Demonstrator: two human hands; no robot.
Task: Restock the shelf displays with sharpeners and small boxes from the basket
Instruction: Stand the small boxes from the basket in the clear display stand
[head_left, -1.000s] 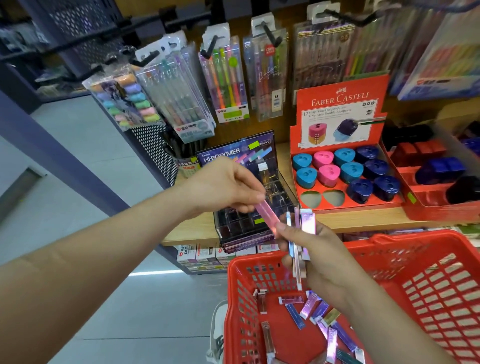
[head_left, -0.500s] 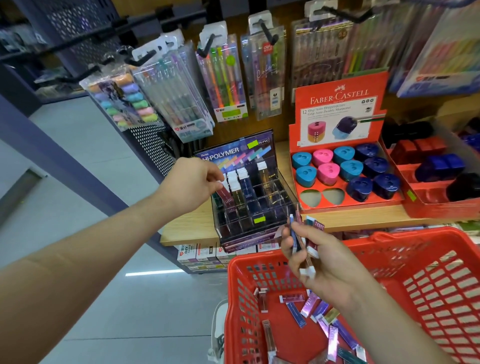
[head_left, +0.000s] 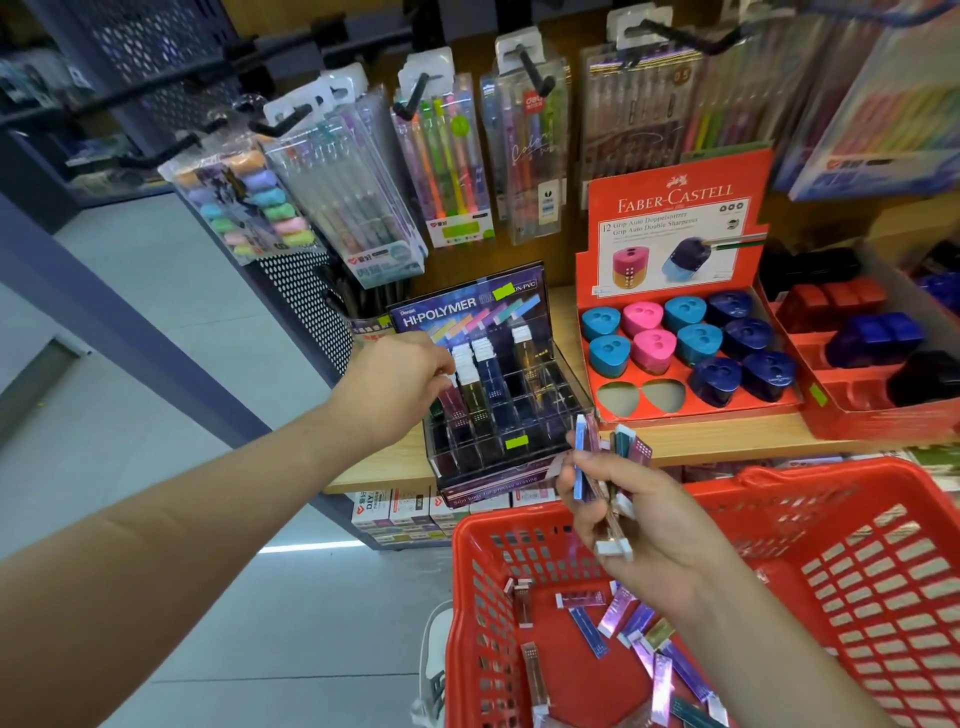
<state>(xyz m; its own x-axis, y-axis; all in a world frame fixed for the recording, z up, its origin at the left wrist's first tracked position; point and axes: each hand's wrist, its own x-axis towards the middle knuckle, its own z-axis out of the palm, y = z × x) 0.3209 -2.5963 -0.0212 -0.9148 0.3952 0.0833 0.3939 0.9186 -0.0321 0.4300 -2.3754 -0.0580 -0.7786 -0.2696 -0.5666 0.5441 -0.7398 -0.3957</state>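
My left hand (head_left: 400, 384) reaches to the left column of the clear Hi-Polymer display case (head_left: 519, 447) on the shelf. Its fingertips pinch the top of a slim pink small box (head_left: 453, 408) standing in a slot there. My right hand (head_left: 649, 525) hovers over the red basket (head_left: 831, 473) and grips a fanned bundle of small boxes (head_left: 589, 452). Several more small boxes (head_left: 618, 613) lie loose on the basket floor. Right of the case, the red Faber-Castell tray (head_left: 675, 208) holds blue, pink and navy sharpeners (head_left: 696, 338), with two empty holes (head_left: 639, 397) in front.
Pen and highlighter packs (head_left: 452, 171) hang on hooks above the shelf. Another red tray (head_left: 878, 395) with dark and blue sharpeners sits at the far right. Boxed goods (head_left: 400, 514) fill the shelf below. The wooden shelf edge (head_left: 727, 447) runs just behind the basket.
My left hand took the pink box from the bundle in my right hand, carried it to the display's left column and lowered it into a slot. My right hand dropped slightly.
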